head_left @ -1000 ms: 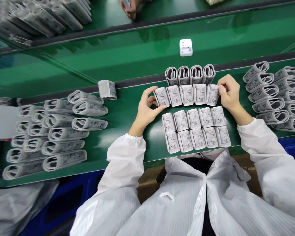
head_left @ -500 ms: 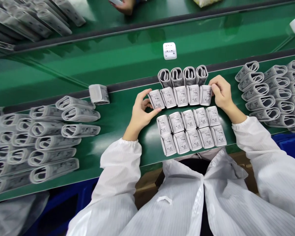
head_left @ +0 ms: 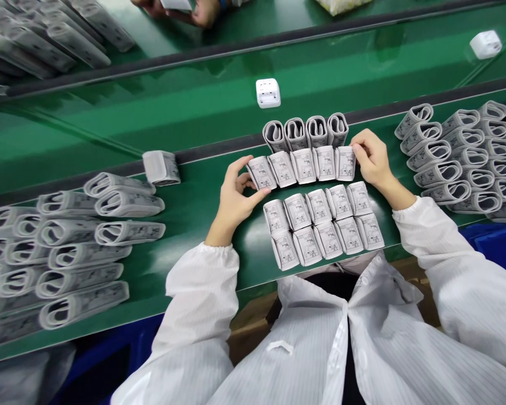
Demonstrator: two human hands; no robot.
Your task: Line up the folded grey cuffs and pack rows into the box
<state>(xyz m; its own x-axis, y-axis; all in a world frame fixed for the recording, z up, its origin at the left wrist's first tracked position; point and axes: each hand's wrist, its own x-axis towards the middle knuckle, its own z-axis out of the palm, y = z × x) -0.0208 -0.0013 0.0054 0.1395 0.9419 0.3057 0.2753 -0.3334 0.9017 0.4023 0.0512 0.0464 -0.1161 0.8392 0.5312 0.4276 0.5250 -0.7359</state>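
Observation:
A row of folded grey blood pressure cuffs [head_left: 303,165], printed with small drawings, spans between my two hands. My left hand [head_left: 238,194] grips the left end, thumb low on the front and fingers behind. The right end is pinched between the thumb and fingers of my right hand [head_left: 371,157]. Behind this row stand several rolled cuffs [head_left: 317,132] with their coiled ends up. Nearer to me, two more rows of folded cuffs [head_left: 323,225] lie side by side on the green table [head_left: 253,247].
Rolled cuffs [head_left: 84,236] are stacked at left, with one folded cuff [head_left: 161,167] apart. More rolled cuffs [head_left: 459,154] fill the right side. White plastic pieces [head_left: 268,93] sit on the green belt [head_left: 185,84]. Across it, a co-worker's hand [head_left: 206,12] holds something pale.
The white plastic pieces have shifted left relative to the table. The co-worker's hands show more. My hands keep the same grip on the row; the whole view has shifted slightly.

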